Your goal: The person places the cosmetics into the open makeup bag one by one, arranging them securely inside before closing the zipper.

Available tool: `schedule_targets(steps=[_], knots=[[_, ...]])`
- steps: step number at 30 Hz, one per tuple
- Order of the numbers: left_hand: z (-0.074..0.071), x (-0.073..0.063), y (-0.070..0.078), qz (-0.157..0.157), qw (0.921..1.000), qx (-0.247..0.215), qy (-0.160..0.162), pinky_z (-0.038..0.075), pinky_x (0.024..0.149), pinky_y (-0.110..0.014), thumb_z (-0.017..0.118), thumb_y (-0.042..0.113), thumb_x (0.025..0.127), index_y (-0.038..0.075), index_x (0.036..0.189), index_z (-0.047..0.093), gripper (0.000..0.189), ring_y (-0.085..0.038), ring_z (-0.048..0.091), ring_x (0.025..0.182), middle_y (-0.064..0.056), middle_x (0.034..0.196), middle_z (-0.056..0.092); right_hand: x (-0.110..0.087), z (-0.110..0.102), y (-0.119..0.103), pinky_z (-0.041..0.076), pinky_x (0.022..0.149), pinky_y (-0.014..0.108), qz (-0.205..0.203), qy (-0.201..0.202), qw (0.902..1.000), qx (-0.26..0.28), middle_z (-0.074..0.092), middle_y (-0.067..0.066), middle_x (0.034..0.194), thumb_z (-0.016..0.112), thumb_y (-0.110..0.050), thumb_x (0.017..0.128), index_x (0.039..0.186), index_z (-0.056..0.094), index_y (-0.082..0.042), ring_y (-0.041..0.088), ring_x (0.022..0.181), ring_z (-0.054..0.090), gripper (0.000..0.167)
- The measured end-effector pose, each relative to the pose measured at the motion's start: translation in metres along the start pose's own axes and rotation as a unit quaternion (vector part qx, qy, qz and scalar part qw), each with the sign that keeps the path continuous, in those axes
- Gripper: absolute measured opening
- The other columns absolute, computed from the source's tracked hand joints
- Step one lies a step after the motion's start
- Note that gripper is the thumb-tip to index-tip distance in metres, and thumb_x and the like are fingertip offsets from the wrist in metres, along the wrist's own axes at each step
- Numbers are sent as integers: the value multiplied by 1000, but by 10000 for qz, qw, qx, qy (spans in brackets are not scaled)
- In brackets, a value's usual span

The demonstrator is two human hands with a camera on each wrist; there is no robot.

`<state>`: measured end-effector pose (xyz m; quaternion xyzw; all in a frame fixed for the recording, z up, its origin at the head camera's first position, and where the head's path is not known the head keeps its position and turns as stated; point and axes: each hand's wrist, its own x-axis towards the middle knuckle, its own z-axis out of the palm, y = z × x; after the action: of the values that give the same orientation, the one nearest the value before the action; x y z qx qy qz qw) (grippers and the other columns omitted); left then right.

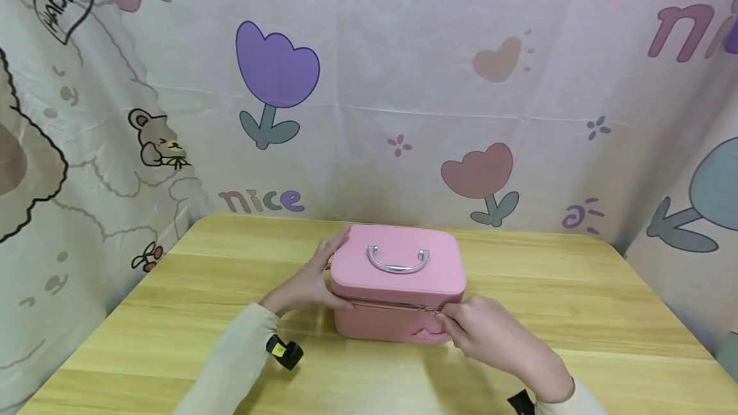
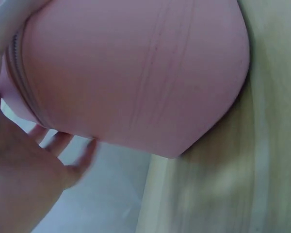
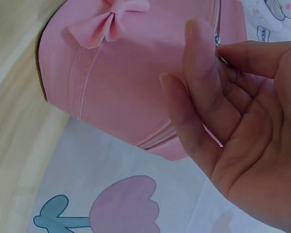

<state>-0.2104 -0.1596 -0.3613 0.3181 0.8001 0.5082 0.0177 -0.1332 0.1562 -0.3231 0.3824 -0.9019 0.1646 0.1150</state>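
Observation:
A pink vanity case (image 1: pixel 398 287) stands upright on the table with its lid down. A silver carry handle (image 1: pixel 398 269) lies across the lid, and a pink bow (image 3: pixel 106 24) decorates the front. My left hand (image 1: pixel 305 284) holds the case's left side, thumb along the front near the zipper line and fingers round toward the back. At the front right corner, my right hand (image 1: pixel 487 328) pinches the metal zipper pull (image 3: pixel 223 59) between thumb and fingers. In the right wrist view, two of its fingers extend beside the case front.
The case rests on a light wood-grain table (image 1: pixel 230 261). Behind it and along both sides hangs a pale curtain (image 1: pixel 369 50) printed with flowers and bears. A black strap piece (image 1: pixel 284 351) is at the left sleeve.

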Motion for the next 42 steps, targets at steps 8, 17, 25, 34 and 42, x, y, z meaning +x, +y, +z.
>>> schedule_targets(steps=[8,17,25,34,42], knots=[[2,1,0,-141,9997,209,12,17,106,-66,93,13,56,15,156,-2,137,-44,13,138,-20,158,7,0,-1,0,25,41,17,178,-87,9998,22,27,-19,55,61,-8,90,62,41,-22,-6,47,25,37],[9,2,-2,239,9986,379,275,21,106,-63,94,12,51,14,147,23,119,-42,25,135,-22,146,25,-2,-4,-1,25,41,18,319,-199,9993,-4,26,-18,54,60,-9,91,62,41,-22,-5,47,25,37],[19,3,-2,561,9959,318,630,35,101,-60,94,9,50,11,138,32,107,-39,36,125,-22,130,34,1,4,-11,25,42,18,3,231,9990,-380,26,-18,55,61,-7,86,61,40,-23,-3,47,23,36],[23,4,-5,625,9968,134,483,33,103,-59,92,2,52,8,139,25,110,-41,35,130,-26,144,28,10,30,-28,28,39,22,76,779,9941,-757,31,-12,56,64,-5,83,65,45,-15,5,46,30,29],[26,5,-8,619,9970,-37,468,38,98,-56,91,-1,52,8,139,22,112,-41,44,120,-27,138,31,21,46,-36,31,40,24,-629,1210,9874,-801,36,-9,56,67,-6,81,72,50,-11,8,45,35,20]])
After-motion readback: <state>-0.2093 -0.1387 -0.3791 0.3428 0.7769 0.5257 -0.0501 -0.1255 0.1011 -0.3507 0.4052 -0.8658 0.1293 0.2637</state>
